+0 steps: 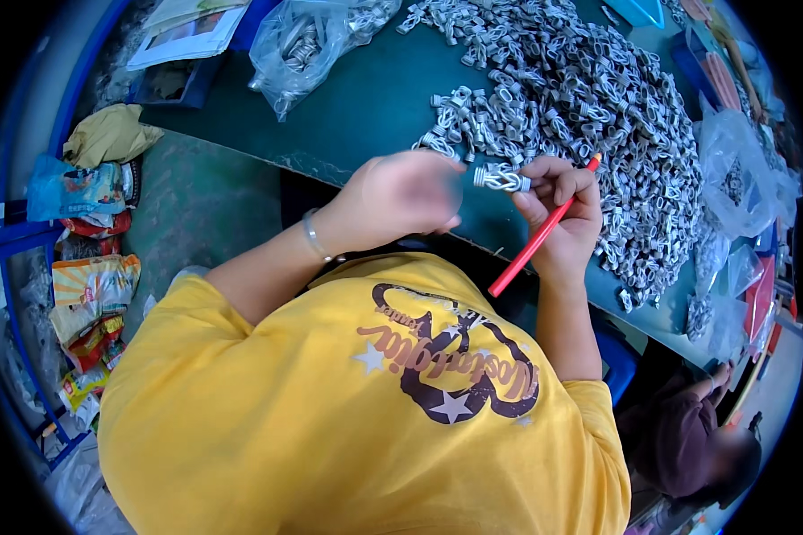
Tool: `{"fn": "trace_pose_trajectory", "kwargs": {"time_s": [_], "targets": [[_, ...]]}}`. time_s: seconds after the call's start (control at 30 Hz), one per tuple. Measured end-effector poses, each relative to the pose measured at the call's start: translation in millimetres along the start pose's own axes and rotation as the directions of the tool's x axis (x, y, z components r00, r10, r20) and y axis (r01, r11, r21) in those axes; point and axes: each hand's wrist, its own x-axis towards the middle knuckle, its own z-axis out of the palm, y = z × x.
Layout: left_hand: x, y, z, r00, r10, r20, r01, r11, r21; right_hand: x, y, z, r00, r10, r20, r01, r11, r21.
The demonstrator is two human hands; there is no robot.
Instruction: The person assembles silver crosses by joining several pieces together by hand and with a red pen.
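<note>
Between the thumb and fingers of my right hand (564,209) is a small grey-white looped piece (501,178) with a ridged end. The same hand also grips a slim red pencil-like stick (537,245), slanting down to the left. My left hand (401,196) is just left of the looped piece, its fingers smeared, so whether they hold anything is unclear. Beyond both hands, a large heap of similar looped pieces (589,98) covers much of the green table (348,107).
A clear plastic bag (303,49) of metal parts lies at the far left of the table. More clear bags (736,169) hang along its right side. Coloured packets (89,285) fill a blue rack at left. A person in a dark top (674,437) sits at lower right.
</note>
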Motion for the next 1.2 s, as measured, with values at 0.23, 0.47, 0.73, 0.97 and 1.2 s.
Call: {"fn": "trace_pose_trajectory", "kwargs": {"time_s": [0.23, 0.47, 0.73, 0.97, 1.2], "targets": [[14, 0, 12, 0.979, 0.197, -0.056, -0.191, 0.976, 0.104, -13, 4, -1, 0.997, 0.072, 0.006, -0.072, 0.996, 0.057], [20, -1, 15, 0.831, 0.551, 0.078, -0.514, 0.706, 0.487, -21, 12, 4, 0.992, -0.128, 0.016, 0.129, 0.981, -0.142], [19, -8, 18, 0.988, 0.137, -0.069, -0.138, 0.990, -0.008, -20, 4, 15, 0.901, -0.434, 0.019, 0.414, 0.845, -0.338], [23, -12, 13, 0.949, -0.291, 0.120, 0.309, 0.788, -0.532, -14, 3, 3, 0.876, -0.390, 0.283, 0.481, 0.659, -0.579], [24, -13, 15, 0.976, -0.213, -0.041, 0.181, 0.905, -0.384, 20, 14, -17, 0.902, -0.262, 0.344, 0.389, 0.148, -0.909]]}}
